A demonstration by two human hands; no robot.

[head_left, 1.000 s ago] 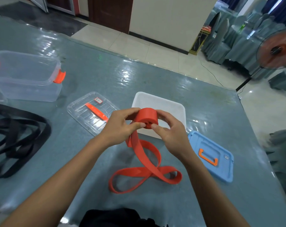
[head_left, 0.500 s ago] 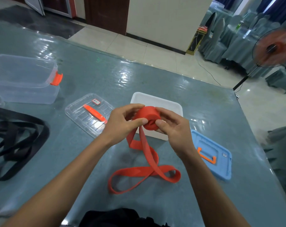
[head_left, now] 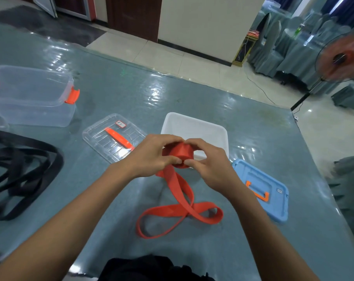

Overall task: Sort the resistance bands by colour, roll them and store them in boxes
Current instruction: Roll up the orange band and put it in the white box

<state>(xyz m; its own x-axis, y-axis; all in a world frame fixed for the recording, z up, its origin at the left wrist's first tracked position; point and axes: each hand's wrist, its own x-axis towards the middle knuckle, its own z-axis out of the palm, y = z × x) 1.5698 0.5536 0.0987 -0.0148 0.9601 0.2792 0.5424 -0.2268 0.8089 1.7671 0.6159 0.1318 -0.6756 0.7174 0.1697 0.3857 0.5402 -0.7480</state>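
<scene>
From the head view, at mid-frame both my left hand [head_left: 151, 155] and right hand [head_left: 210, 165] pinch the red roll [head_left: 181, 153], fingers curled round it, just in front of the white box [head_left: 192, 124]. Since a second ago I have given it another turn: the slack under the roll is taken up, though the loose loop [head_left: 178, 211] at lower centre has barely shifted. I judge the rolling about half done. The black bands [head_left: 20, 165] wait at the left edge.
</scene>
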